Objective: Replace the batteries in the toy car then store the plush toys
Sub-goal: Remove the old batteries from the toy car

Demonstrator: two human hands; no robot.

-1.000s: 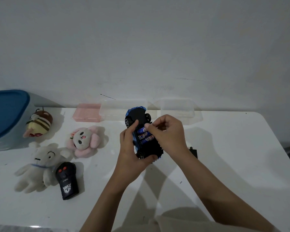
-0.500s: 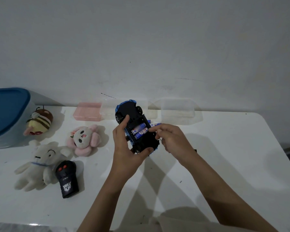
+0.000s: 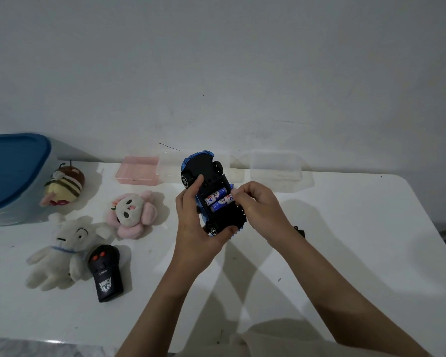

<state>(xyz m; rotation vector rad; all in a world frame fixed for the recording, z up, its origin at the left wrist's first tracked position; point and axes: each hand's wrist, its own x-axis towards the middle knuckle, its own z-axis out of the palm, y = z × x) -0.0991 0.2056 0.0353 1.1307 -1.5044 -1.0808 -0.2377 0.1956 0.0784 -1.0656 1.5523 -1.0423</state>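
Observation:
My left hand [image 3: 193,228] holds the blue toy car [image 3: 204,171] upside down above the white table [image 3: 345,228], black underside facing me. Its battery compartment is open, showing two blue batteries [image 3: 218,200] side by side. My right hand [image 3: 260,210] has its fingertips pinched at the compartment's right edge, on the end of a battery that is mostly hidden. Three plush toys lie at the left: a striped bee [image 3: 65,186], a pink-petalled one [image 3: 131,212] and a white one [image 3: 65,246].
A black remote control [image 3: 106,273] lies against the white plush. A large tub with a blue lid [image 3: 11,171] stands far left. A pink box [image 3: 137,170] and a clear box [image 3: 276,166] sit along the wall. A small black part [image 3: 300,231] lies behind my right wrist.
Three batteries showed in the compartment a second ago; now two show. My right fingers moved off the batteries to the compartment's right edge, and the car shifted slightly left and up.

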